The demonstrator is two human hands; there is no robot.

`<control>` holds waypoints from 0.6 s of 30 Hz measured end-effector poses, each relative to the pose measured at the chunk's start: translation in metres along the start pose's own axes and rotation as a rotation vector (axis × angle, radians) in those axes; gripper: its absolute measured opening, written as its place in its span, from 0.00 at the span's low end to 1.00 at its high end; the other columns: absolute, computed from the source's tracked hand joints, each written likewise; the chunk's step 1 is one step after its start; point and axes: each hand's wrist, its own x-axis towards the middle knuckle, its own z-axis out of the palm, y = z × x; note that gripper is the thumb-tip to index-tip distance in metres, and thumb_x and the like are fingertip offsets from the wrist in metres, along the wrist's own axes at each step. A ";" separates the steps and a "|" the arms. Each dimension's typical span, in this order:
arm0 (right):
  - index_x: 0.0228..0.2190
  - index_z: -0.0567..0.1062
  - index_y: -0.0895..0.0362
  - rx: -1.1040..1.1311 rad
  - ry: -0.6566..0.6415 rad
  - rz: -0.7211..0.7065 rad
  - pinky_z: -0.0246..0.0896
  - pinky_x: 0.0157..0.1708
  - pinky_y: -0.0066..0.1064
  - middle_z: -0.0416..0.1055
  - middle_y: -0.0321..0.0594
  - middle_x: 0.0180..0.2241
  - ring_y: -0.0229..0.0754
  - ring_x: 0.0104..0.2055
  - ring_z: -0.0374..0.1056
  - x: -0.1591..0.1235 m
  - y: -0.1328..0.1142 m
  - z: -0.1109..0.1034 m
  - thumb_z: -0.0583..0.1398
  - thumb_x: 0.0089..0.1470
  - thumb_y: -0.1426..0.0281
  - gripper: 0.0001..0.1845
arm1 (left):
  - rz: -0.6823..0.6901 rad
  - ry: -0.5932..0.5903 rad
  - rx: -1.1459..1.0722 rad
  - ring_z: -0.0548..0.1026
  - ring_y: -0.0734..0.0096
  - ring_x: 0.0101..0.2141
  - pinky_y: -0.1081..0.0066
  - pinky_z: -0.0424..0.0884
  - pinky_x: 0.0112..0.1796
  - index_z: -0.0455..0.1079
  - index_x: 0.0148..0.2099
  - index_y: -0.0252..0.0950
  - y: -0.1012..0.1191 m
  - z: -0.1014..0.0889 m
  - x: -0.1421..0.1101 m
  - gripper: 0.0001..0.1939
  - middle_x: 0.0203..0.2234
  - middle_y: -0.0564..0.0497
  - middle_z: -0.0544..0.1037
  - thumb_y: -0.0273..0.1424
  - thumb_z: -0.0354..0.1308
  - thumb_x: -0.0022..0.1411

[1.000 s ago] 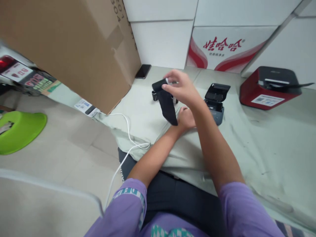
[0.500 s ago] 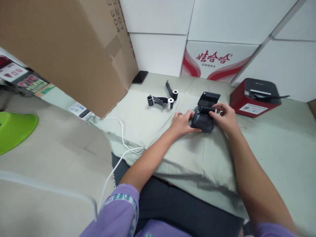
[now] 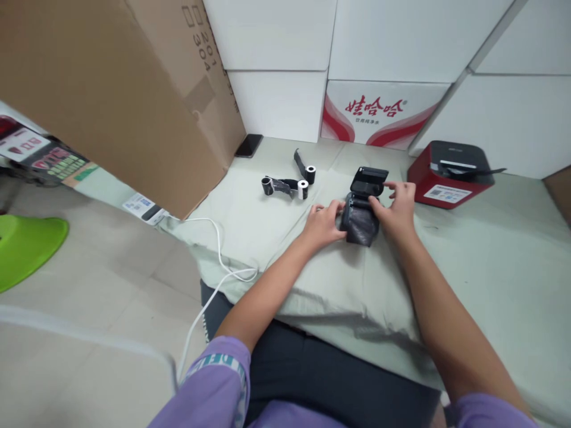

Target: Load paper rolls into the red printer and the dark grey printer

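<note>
- Clasping the left side of a small dark device [image 3: 350, 208], the left hand [image 3: 325, 224] was closed on it, fingers at the far corner and thumb at the near one.
- The right hand [image 3: 398, 208] was at the device's right edge, thumb and fingers apart; whether they gripped it, I could not tell.
- The device sat on the pale green cloth [image 3: 285, 249] between both hands, its lid [image 3: 373, 175] raised on the far side.
- A black strip [image 3: 362, 230] covered its near part.
- Left of the device and farther off lay three small rolls [image 3: 303, 191], with black tails.
- A phone [image 3: 248, 145] lay beside the cardboard box [image 3: 147, 101], far left.
- A red-sided unit [image 3: 448, 190] stood to the right, near the white cartons [image 3: 379, 38].
</note>
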 end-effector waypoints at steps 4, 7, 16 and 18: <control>0.57 0.65 0.47 0.351 -0.027 0.132 0.69 0.48 0.45 0.65 0.47 0.59 0.51 0.54 0.68 -0.001 0.010 0.009 0.62 0.53 0.52 0.33 | 0.034 0.050 0.066 0.76 0.57 0.51 0.59 0.60 0.56 0.62 0.62 0.40 0.003 -0.003 -0.002 0.36 0.54 0.45 0.77 0.39 0.69 0.54; 0.55 0.67 0.45 0.524 -0.050 0.194 0.71 0.43 0.40 0.69 0.43 0.57 0.48 0.52 0.70 -0.002 0.014 0.007 0.60 0.54 0.49 0.29 | 0.159 0.116 0.157 0.75 0.58 0.50 0.61 0.62 0.50 0.69 0.61 0.42 0.003 -0.003 -0.002 0.27 0.52 0.44 0.75 0.35 0.65 0.59; 0.36 0.72 0.49 0.563 -0.193 0.248 0.70 0.48 0.39 0.74 0.36 0.37 0.45 0.43 0.72 -0.005 0.021 0.001 0.67 0.41 0.62 0.18 | 0.376 0.070 0.089 0.72 0.61 0.49 0.63 0.64 0.50 0.73 0.61 0.45 0.003 -0.006 -0.005 0.24 0.52 0.45 0.76 0.31 0.57 0.64; 0.39 0.71 0.49 0.558 -0.231 0.250 0.68 0.54 0.42 0.76 0.37 0.41 0.47 0.47 0.73 -0.004 0.023 0.001 0.69 0.38 0.62 0.23 | 0.314 0.064 0.059 0.68 0.56 0.55 0.59 0.63 0.54 0.63 0.69 0.45 0.007 -0.009 -0.006 0.34 0.60 0.46 0.72 0.32 0.59 0.61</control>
